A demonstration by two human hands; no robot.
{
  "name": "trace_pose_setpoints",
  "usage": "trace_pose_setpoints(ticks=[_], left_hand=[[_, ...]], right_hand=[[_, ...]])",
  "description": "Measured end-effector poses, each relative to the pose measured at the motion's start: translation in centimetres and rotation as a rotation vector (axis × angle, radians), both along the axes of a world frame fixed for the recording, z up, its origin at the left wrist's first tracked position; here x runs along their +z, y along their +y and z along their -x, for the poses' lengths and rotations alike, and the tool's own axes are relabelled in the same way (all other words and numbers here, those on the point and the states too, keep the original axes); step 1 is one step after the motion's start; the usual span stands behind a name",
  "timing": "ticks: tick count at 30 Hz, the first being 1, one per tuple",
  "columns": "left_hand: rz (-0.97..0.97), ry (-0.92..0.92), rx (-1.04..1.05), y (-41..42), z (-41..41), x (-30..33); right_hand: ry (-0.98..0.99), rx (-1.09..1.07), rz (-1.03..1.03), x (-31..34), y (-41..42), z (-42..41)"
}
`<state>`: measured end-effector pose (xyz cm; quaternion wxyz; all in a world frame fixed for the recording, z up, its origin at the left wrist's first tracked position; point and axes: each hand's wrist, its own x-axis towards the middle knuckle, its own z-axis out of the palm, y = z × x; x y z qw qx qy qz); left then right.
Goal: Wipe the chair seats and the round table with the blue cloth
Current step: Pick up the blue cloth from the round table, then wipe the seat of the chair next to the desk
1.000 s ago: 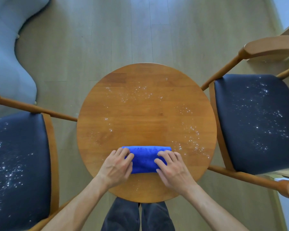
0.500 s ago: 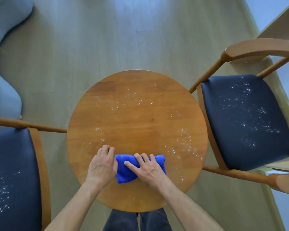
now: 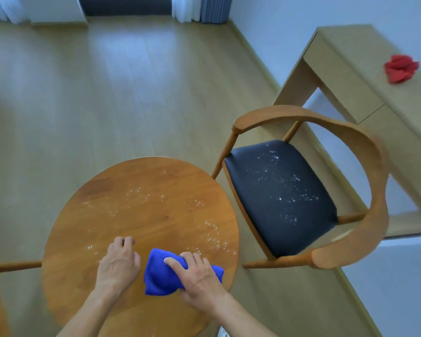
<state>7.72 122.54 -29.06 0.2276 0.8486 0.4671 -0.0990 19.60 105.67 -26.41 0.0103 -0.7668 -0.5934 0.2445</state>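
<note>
The blue cloth (image 3: 161,275) is bunched on the near part of the round wooden table (image 3: 122,203), which is dotted with white specks. My right hand (image 3: 199,279) grips the cloth from the right, fingers wrapped over it. My left hand (image 3: 118,262) rests on the tabletop just left of the cloth, apart from it, fingers loosely curled and holding nothing. To the right stands a wooden armchair whose dark seat (image 3: 280,198) is speckled white. Only an arm rail (image 3: 12,266) of the left chair shows at the left edge.
A light wooden desk (image 3: 365,76) stands against the wall behind the right chair, with a crumpled red cloth (image 3: 400,68) on it. Wood floor stretches beyond the table to curtains (image 3: 204,8) at the far wall.
My view has swung up and to the right, bringing in the desk and far wall. My right hand has gathered the cloth into a bunch. My left hand has come off the cloth.
</note>
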Motion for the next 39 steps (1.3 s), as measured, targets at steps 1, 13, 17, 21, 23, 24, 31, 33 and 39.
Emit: trace_pose_setpoints(ticks=[1, 13, 17, 21, 23, 24, 31, 33, 39], left_hand=[[-0.006, 0.007, -0.018, -0.4, -1.2, 0.7], [-0.161, 0.142, -0.173, -14.9, -20.8, 4.1], [-0.175, 0.176, -0.135, -20.2, -27.6, 5.1], [-0.165, 0.115, -0.125, -23.3, -32.1, 5.7], [-0.167, 0.113, -0.097, -23.6, -33.8, 5.4], [-0.166, 0.114, -0.083, -23.7, -34.4, 5.1], [-0.118, 0.172, -0.033, -22.6, -38.1, 1.5], [-0.102, 0.183, -0.018, -21.4, -39.7, 0.2], [-0.017, 0.225, -0.016, -19.4, -44.5, -3.2]], right_hand=[[0.021, -0.036, -0.030, 1.2, -1.0, -1.6], [-0.008, -0.159, -0.298, 6.4, -14.4, -25.0], [0.005, -0.177, -0.275, 6.7, -19.3, -32.6], [-0.053, -0.165, -0.273, 7.6, -21.4, -38.3], [-0.105, -0.145, -0.257, 7.4, -21.4, -40.5], [-0.131, -0.131, -0.254, 7.1, -21.1, -41.5], [-0.178, -0.063, -0.219, 4.3, -18.2, -47.5], [-0.180, -0.054, -0.226, 3.2, -17.4, -49.3], [-0.165, -0.047, -0.194, 0.1, -15.3, -55.1]])
